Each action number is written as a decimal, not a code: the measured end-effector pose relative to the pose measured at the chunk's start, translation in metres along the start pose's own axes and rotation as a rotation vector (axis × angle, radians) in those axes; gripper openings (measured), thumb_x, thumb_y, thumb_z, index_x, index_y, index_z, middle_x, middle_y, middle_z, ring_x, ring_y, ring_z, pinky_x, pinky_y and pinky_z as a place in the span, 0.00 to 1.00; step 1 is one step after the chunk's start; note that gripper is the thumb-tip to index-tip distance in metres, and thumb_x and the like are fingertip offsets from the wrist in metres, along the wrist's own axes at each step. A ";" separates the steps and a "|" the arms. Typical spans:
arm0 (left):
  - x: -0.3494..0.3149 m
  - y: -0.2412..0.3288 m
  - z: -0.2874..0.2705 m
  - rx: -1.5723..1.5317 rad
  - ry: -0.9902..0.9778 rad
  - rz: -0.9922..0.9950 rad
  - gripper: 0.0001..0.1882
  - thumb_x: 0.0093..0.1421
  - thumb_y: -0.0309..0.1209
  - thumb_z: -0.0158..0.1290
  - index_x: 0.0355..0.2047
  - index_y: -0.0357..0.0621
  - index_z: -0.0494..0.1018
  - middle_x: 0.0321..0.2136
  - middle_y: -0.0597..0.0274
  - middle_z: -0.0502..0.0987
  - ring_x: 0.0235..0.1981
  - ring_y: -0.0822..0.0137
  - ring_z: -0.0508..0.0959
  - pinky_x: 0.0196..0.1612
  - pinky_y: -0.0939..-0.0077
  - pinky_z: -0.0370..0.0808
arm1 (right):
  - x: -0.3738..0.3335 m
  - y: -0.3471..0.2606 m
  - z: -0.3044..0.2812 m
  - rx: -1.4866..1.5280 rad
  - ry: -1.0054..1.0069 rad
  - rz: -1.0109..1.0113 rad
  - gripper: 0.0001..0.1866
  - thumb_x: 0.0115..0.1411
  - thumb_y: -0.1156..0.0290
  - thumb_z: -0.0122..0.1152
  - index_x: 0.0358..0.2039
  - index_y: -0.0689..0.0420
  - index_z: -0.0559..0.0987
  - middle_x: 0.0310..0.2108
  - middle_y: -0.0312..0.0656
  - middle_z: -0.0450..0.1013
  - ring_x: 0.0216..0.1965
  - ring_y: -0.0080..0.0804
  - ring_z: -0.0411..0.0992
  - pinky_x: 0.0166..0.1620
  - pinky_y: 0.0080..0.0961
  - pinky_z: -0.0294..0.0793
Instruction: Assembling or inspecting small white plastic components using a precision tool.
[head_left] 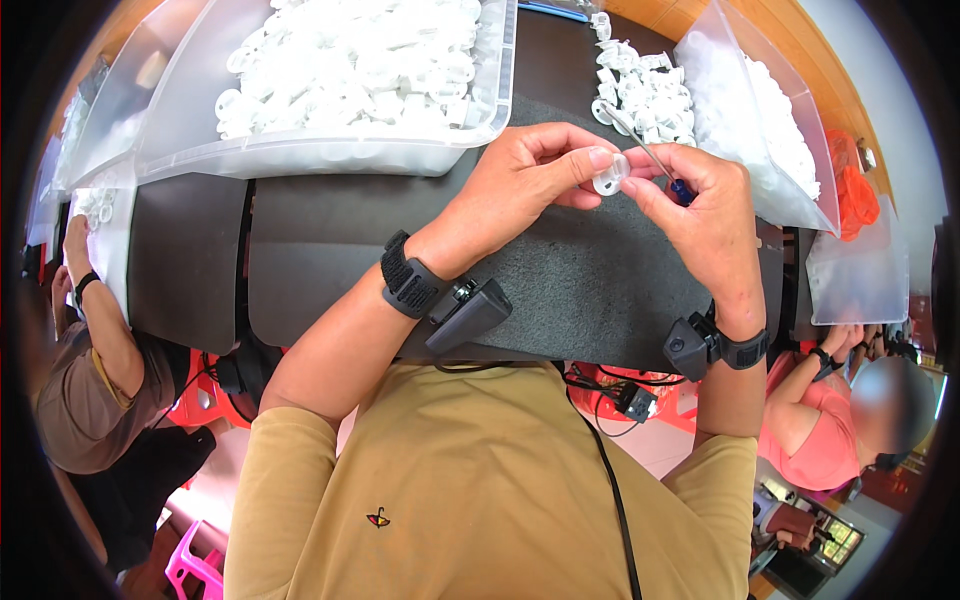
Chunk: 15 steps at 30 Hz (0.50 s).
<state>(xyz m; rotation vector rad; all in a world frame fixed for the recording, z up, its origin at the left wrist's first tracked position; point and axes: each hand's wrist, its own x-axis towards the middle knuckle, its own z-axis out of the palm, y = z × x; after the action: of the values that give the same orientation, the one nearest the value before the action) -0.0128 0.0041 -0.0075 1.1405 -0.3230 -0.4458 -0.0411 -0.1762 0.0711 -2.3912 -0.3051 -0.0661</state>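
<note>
Above the dark table, the fingertips of my left hand [525, 185] pinch a small round translucent white plastic part [610, 178]. My right hand [705, 205] meets it from the other side, thumb and forefinger at the part's edge. Tucked in that same hand is a screwdriver [683, 192] with a dark blue handle, its thin metal shaft slanting away up and left. The shaft's end lies in view over a loose pile of white plastic parts [650, 95]. Some fingers of my right hand are hidden behind its thumb and the handle.
A large clear bin [330, 158] full of white parts stands at the far left, another bin [728, 110] at the far right. An orange plastic bag [850, 190] lies beyond it. Co-workers sit on both sides. A black cable [615, 500] runs down my front.
</note>
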 end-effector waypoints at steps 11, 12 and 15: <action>0.000 -0.001 -0.001 0.011 0.030 0.002 0.14 0.63 0.37 0.53 0.40 0.37 0.75 0.35 0.63 0.77 0.35 0.76 0.77 0.39 0.82 0.78 | -0.004 -0.007 0.008 -0.097 0.079 -0.059 0.08 0.50 0.76 0.65 0.33 0.62 0.81 0.25 0.44 0.78 0.21 0.26 0.73 0.26 0.21 0.70; 0.000 -0.002 -0.001 0.001 0.020 -0.004 0.14 0.63 0.37 0.53 0.40 0.37 0.75 0.35 0.63 0.77 0.35 0.76 0.77 0.39 0.82 0.78 | -0.005 -0.007 0.008 -0.107 0.104 -0.087 0.08 0.51 0.76 0.64 0.32 0.62 0.80 0.25 0.45 0.77 0.21 0.29 0.73 0.26 0.22 0.70; 0.000 -0.002 -0.001 0.021 -0.011 0.006 0.14 0.63 0.36 0.53 0.40 0.37 0.75 0.36 0.63 0.77 0.35 0.77 0.77 0.39 0.82 0.78 | -0.006 -0.004 0.009 -0.116 0.140 -0.126 0.06 0.52 0.76 0.63 0.31 0.63 0.80 0.23 0.47 0.75 0.20 0.33 0.73 0.26 0.25 0.69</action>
<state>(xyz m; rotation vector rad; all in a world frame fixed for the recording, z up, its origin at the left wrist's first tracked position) -0.0123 0.0041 -0.0096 1.1574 -0.3408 -0.4444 -0.0482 -0.1682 0.0658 -2.4646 -0.3952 -0.3158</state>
